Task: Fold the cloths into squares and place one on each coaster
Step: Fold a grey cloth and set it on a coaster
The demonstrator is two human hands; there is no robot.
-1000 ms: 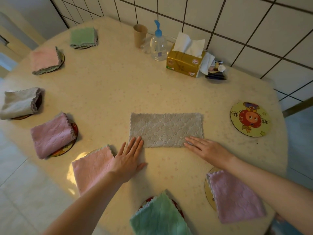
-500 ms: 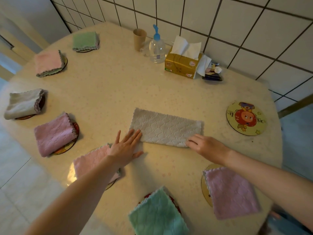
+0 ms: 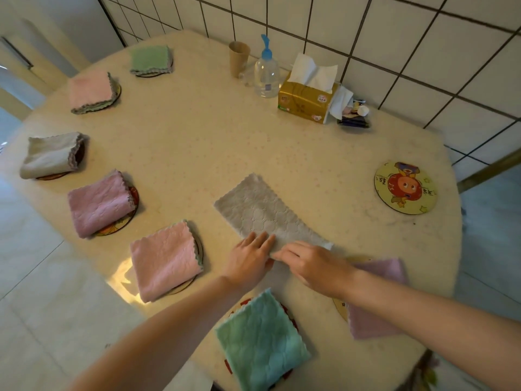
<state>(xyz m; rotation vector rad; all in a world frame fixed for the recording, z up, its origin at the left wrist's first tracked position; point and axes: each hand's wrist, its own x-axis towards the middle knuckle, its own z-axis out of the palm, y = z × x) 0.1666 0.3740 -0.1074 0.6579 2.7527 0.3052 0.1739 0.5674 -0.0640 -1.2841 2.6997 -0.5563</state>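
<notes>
Here the grey cloth (image 3: 263, 214), already halved into a long strip, is laid slantwise on the table (image 3: 197, 148), its far end toward the tissue box (image 3: 306, 104) and its near end under both hands. The left hand (image 3: 248, 259) is rested flat on that near end, fingers straight and close together, apparently so the strip is pinned and kept from sliding. The right hand (image 3: 313, 262) is set just beside it, touching it, with fingers lightly curled over the near corner; whether the edge is actually pinched cannot be told, since the fingertips are hidden against the fabric. The strip seems to be turned lengthwise to the person so that the near end can be carried over to the far one and a square made. Seven folded cloths are already seated on coasters round the rim: green (image 3: 150, 60), pink (image 3: 91, 91), cream (image 3: 50, 155), mauve (image 3: 98, 203), a second pink (image 3: 165, 259), teal (image 3: 260, 341), and one purple (image 3: 376, 300) partly covered by the right forearm. One cartoon coaster (image 3: 405, 187) is left bare at the right, well apart from the strip, and is judged to be its destination. A cup (image 3: 238, 58) and pump bottle (image 3: 266, 71) are stood by the tiled wall, out of the way.
</notes>
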